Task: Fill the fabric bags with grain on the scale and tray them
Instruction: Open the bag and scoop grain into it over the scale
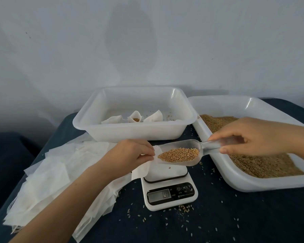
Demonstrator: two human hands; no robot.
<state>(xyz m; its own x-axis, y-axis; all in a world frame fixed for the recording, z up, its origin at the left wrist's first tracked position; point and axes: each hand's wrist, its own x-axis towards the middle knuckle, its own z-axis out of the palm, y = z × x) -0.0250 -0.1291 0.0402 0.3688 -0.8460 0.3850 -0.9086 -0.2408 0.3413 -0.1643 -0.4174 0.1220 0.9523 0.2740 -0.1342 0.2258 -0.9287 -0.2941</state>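
The right hand is gripping the handle of a clear plastic scoop, thumb beneath and fingers curled over it. The scoop is carrying a heap of golden grain and is hovering over the platform of a white digital scale. The left hand is pinching the upper edge of an open fabric bag between thumb and fingertips; the bag is hanging at the scoop's mouth, draping over the left edge of the scale platform. One loose kernel is lying on the platform.

To the right, a shallow white tray is holding a broad bed of the same grain and is sitting just beside the scale. Behind the scale, a deeper white bin is containing three white bags, the middle one standing open and showing grain inside, with a few stray kernels on the bin floor.

A loose stack of flat, unfilled bags is lying to the left, under the left forearm. The worktop is wearing a dark blue cloth, and spilled kernels are dotting it around and in front of the scale. A plain pale wall is standing behind, bearing a soft rounded shadow.
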